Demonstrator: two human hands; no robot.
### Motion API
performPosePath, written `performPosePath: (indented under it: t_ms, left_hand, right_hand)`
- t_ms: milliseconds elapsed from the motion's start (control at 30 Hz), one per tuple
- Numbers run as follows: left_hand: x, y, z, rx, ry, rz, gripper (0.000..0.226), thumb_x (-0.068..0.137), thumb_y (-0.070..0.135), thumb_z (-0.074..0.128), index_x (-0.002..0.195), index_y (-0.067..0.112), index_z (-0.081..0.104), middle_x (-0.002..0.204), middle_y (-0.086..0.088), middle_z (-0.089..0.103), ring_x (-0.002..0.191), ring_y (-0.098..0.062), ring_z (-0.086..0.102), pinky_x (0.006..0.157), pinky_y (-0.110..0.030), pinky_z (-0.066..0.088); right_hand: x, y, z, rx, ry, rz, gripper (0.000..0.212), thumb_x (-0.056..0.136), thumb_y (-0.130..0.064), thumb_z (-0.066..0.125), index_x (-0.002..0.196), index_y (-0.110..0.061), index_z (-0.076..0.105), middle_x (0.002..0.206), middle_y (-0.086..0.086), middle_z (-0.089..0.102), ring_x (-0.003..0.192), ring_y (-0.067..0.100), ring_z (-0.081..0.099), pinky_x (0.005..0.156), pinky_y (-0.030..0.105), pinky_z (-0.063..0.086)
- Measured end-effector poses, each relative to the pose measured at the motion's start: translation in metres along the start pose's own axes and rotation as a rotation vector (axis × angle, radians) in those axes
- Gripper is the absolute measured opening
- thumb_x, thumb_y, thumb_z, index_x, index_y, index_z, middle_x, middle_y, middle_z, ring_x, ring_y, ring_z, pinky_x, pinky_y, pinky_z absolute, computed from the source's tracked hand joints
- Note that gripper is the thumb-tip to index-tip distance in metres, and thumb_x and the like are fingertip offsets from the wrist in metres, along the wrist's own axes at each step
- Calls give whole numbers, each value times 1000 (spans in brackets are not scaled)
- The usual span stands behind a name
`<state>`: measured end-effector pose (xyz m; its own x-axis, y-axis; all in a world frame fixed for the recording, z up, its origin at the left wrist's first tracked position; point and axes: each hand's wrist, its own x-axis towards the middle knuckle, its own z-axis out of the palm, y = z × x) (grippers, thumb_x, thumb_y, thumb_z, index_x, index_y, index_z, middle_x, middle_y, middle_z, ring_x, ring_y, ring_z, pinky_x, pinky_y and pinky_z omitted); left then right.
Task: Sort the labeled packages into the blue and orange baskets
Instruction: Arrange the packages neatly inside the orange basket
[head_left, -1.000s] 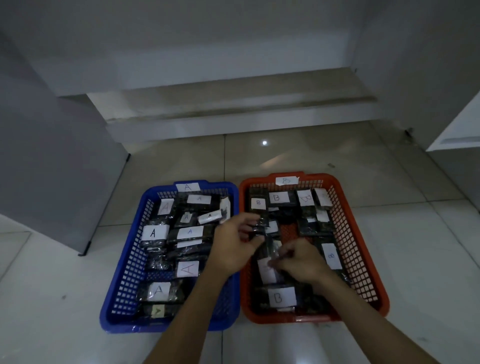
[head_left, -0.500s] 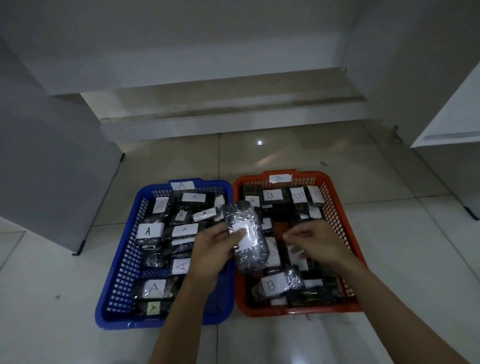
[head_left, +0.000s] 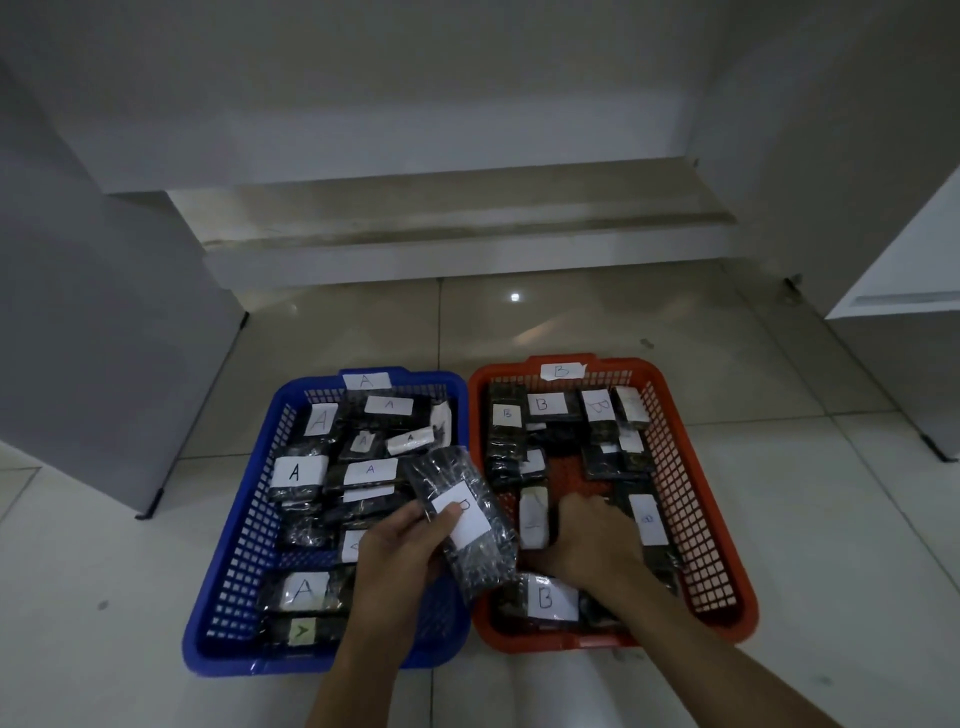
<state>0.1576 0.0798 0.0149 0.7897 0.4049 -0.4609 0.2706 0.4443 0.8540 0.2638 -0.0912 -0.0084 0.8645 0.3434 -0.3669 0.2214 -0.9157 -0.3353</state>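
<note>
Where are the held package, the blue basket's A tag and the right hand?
held package (head_left: 470, 525), head view, on its white label.
blue basket's A tag (head_left: 366, 381), head view, centre of the tag on the far rim.
right hand (head_left: 592, 540), head view, back of the hand.

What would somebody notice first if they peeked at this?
Two bright baskets side by side on the pale floor: a blue basket on the left tagged A, an orange basket on the right tagged B, both full of dark labeled packs. Between them the left hand holds up a shiny wrapped package, while the right hand reaches into the orange one.
</note>
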Motion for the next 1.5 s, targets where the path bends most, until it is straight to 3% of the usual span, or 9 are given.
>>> performPosePath:
  t_ms: [233, 400, 567, 733, 900, 1067, 1200, 1333, 1500]
  left_hand:
    - [-6, -8, 13, -52, 12, -31, 23, 87, 7, 68, 110, 3, 72, 103, -18, 76, 97, -30, 74, 94, -46, 53]
    - [-14, -10, 16, -73, 20, -60, 22, 86, 2, 68, 107, 3, 74, 104, -20, 75, 97, -32, 74, 87, -41, 53]
    - [-20, -11, 12, -80, 23, -50, 25, 81, 4, 71, 106, 4, 75, 105, -19, 75, 100, -33, 73, 85, -42, 55]
    - [-24, -7, 5, -89, 51, -29, 10, 83, -2, 69, 86, 4, 77, 94, -19, 76, 80, -24, 76, 58, -27, 59]
    - [-23, -3, 1, -78, 86, -24, 19, 80, 3, 72, 98, -2, 72, 99, -20, 75, 85, -27, 75, 66, -33, 60]
    - [-25, -1, 1, -96, 111, -39, 24, 76, 4, 74, 99, -3, 72, 101, -22, 75, 92, -32, 74, 88, -44, 55]
    - [-27, -4, 1, -131, 108, -63, 28, 75, 2, 74, 102, -4, 72, 101, -22, 75, 88, -31, 74, 79, -39, 58]
    - [-27, -9, 5, -130, 83, -84, 23, 81, 0, 70, 103, -3, 72, 100, -21, 75, 83, -27, 75, 64, -33, 60]
    - [-27, -12, 10, -117, 78, -97, 22, 84, 2, 69, 105, 1, 74, 102, -20, 75, 91, -32, 72, 76, -38, 60]
  right_hand:
    - [0, -7, 1, 39, 47, 71, 41, 76, -57, 74, 70, -25, 50, 71, -9, 58, 72, 14, 62, 70, 30, 55]
    - [13, 21, -9, 281, -71, 161, 26, 75, -40, 78, 89, -21, 68, 82, -6, 70, 73, 10, 68, 72, 31, 60]
    - [6, 65, -44, 580, -219, 97, 37, 83, -26, 80, 118, -18, 70, 94, -2, 75, 69, 6, 73, 54, 16, 50]
    - [13, 85, -65, 697, -233, 4, 40, 75, -28, 87, 108, -18, 69, 94, 9, 77, 67, 16, 69, 54, 23, 50]
    - [43, 58, -48, 556, -375, -47, 25, 79, -29, 85, 94, -11, 76, 76, 6, 74, 62, 12, 67, 50, 22, 47]
    - [57, 35, -10, 638, -191, 114, 28, 83, -28, 81, 93, -4, 72, 75, 5, 75, 56, 15, 69, 44, 24, 46]
    - [46, 35, 6, 866, -18, 191, 23, 84, -23, 81, 96, -6, 70, 71, 3, 75, 59, 18, 71, 44, 26, 47]
    - [45, 42, 11, 561, 80, 10, 15, 80, -32, 84, 90, -23, 77, 82, -11, 74, 76, 7, 70, 70, 27, 58]
    - [46, 48, 7, 277, 44, -77, 22, 76, -40, 84, 90, -25, 76, 83, -12, 73, 75, 3, 68, 70, 28, 59]
